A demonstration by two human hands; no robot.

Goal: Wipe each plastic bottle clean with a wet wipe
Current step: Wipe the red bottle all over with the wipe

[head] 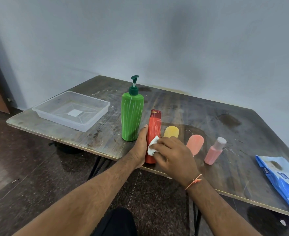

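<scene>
Pressing wipe (152,147) against red bottle (154,132)

Blue wipe pack (283,181) cut off by right edge; print on it too small to read. Lower part of yellow bottle (171,132) hidden behind right hand (172,155). Bottom of peach bottle (195,143) hidden there too. Red bottle (154,126) partly covered by left hand (140,147) and white wipe (153,145). Far right corner of surface (225,120) out of picture.
</scene>
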